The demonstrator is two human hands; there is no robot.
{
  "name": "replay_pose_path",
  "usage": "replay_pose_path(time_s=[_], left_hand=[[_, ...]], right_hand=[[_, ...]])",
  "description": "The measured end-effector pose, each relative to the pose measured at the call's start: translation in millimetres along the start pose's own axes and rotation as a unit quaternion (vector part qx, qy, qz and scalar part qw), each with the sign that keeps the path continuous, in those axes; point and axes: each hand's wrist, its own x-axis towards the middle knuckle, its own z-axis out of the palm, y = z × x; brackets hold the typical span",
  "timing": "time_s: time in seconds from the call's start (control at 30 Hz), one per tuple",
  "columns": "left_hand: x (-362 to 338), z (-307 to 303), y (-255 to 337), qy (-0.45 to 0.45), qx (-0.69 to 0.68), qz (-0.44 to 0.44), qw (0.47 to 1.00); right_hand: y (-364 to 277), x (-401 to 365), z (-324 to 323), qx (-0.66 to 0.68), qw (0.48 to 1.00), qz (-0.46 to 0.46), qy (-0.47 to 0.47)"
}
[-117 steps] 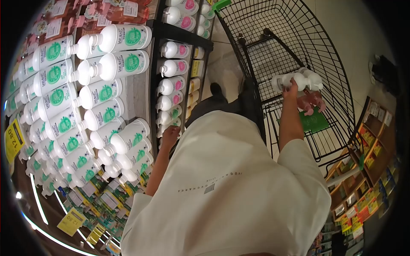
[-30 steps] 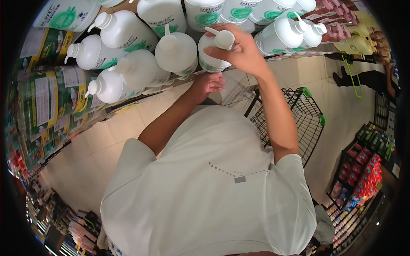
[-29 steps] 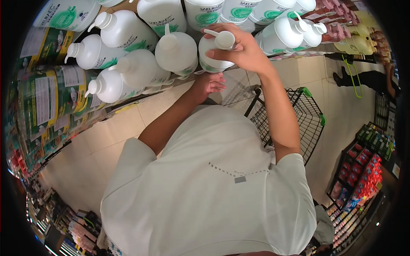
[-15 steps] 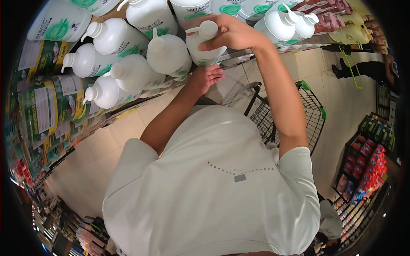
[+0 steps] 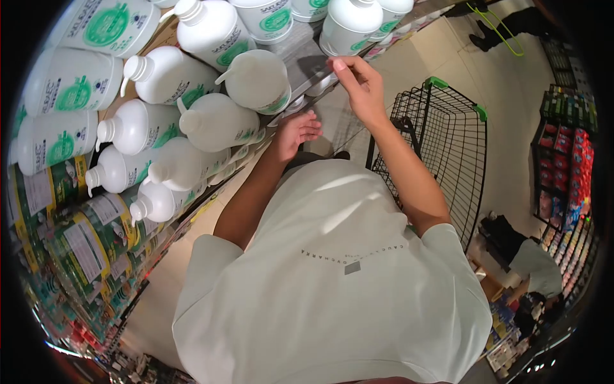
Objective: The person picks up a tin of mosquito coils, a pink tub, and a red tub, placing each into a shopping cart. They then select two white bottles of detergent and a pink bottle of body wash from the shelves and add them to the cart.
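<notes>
My right hand [image 5: 362, 89] is held just off the front edge of the shelf [image 5: 306, 52], thumb and forefinger stretched toward it, nothing between them. Its shadow falls on the bare shelf surface. Lower and to the left, my left hand [image 5: 299, 133] hangs in front of the shelf, empty, with loosely bent fingers. Closest to both hands stands a white pump bottle [image 5: 259, 80] with a green round label, at the end of the front row. Beside it in that row is another white pump bottle [image 5: 220, 121]. A further white bottle [image 5: 352, 25] stands beyond the gap.
Behind my right arm is a black wire shopping cart [image 5: 448, 150] with green corners. Green and yellow packs [image 5: 83, 249] fill the left side. Red goods [image 5: 579, 169] are stacked across the aisle. One person [image 5: 531, 262] bends at the right; another's legs show at top right.
My right hand has let go of the front-row pump bottle and moved right, off the shelf. The view has turned, and the bottles sit further left and lower.
</notes>
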Motion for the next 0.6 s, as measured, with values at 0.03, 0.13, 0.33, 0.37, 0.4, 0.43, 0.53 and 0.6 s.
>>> replay_pose_path(time_s=[0.03,0.13,0.33,0.37,0.4,0.43,0.53,0.6], left_hand=[[6.0,-4.4,-6.3,-0.015,-0.003,0.005,1.0],[13.4,-7.1,-14.4,-0.018,0.021,-0.018,0.999],[32.6,-12.9,-18.8,-0.017,0.076,-0.077,0.994],[36.4,-13.3,-19.5,-0.015,0.079,-0.083,0.993],[39.7,-13.6,-20.7,-0.012,0.081,-0.087,0.993],[43.2,-12.6,-20.9,-0.014,0.082,-0.093,0.992],[51.3,-10.3,-19.8,-0.026,0.086,-0.098,0.991],[53.5,-11.5,-17.6,-0.033,0.099,-0.105,0.989]], right_hand=[[24.8,-14.3,-25.5,-0.011,0.996,0.068,0.057],[82.9,-80.0,-106.2,-0.179,0.951,0.166,0.188],[106.7,-204.3,-158.5,-0.296,0.851,0.204,0.383],[101.5,-208.7,-150.5,-0.309,0.854,0.221,0.354],[97.7,-210.0,-141.8,-0.307,0.848,0.227,0.367],[90.2,-207.2,-131.0,-0.406,0.828,0.195,0.333],[93.8,-214.0,-129.9,-0.546,0.769,0.145,0.301],[93.6,-219.2,-131.1,-0.617,0.684,0.19,0.338]])
